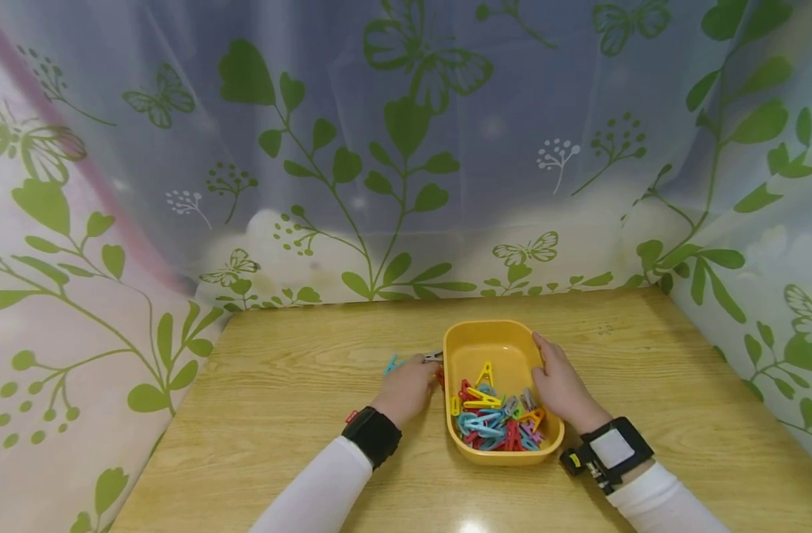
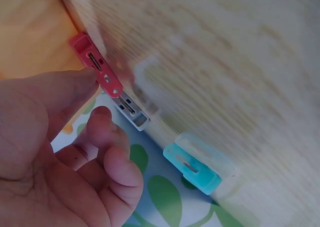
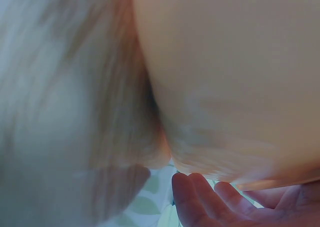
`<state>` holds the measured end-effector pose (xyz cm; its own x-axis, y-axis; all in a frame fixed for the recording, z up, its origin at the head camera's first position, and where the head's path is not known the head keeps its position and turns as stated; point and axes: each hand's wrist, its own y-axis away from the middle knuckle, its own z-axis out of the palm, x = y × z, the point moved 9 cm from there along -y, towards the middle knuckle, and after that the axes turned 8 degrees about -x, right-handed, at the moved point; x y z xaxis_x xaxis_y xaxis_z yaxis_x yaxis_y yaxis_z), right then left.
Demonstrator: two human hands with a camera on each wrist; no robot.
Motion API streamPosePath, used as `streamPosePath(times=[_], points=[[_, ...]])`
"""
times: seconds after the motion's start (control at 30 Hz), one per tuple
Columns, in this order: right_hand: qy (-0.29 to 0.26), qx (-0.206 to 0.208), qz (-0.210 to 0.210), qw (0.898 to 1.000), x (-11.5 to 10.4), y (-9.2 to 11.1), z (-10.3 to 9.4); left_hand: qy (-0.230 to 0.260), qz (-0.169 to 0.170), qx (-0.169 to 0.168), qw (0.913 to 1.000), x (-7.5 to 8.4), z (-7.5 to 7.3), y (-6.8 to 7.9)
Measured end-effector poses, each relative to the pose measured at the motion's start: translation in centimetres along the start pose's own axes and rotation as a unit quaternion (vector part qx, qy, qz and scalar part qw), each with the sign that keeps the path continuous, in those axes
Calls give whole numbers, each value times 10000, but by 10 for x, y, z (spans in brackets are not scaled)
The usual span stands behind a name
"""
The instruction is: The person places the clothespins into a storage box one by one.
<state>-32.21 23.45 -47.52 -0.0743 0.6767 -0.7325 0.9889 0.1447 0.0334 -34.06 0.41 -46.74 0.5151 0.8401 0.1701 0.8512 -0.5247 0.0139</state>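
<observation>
A yellow plastic basket (image 1: 499, 337) holds a heap of colored clothespins (image 1: 488, 426), most of them at its near end. My right hand (image 1: 565, 385) grips its right wall, thumb inside the rim and fingers along the outside. At the left wall, my left hand (image 1: 406, 389) pinches the edge of a red clothespin (image 2: 100, 67) with thumb and index finger, the other fingers curled loosely. A grey clothespin (image 2: 131, 112) sits just past the red one, and a light blue clothespin (image 2: 192, 169) lies farther off. The right wrist view is blurred, with the basket wall (image 3: 240, 87) filling much of it.
Everything stands on a wood-grain table (image 1: 279, 385). A curtain (image 1: 299, 244) with green leaves and butterflies hangs along the table's back and sides. Each wrist wears a black strap, the right one with a device (image 1: 612, 448) on it.
</observation>
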Motion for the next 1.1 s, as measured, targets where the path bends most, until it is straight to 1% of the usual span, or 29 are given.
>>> streamPosePath(times=[0.17,0.33,0.57,0.83,0.9,0.97,1.1], points=[[5,31,-16,10000,0,0,0,5,20,6,10000,3,1,0],[-18,6,16,10000,1,0,1,-4,-14,102,9999,4,0,0],[-32,-37,55,10000,2,-1,1,5,-99,129,9999,1,2,0],[-91,-79,113,9999,2,0,1,-421,-205,146,9988,-2,3,0],[-78,-75,107,9999,2,0,1,-483,-274,194,9983,-4,0,1],[-76,-70,92,9999,2,0,1,-492,-349,332,9976,-6,-8,3],[-102,-76,94,9999,2,0,2,-401,-532,729,9951,-7,-30,9]])
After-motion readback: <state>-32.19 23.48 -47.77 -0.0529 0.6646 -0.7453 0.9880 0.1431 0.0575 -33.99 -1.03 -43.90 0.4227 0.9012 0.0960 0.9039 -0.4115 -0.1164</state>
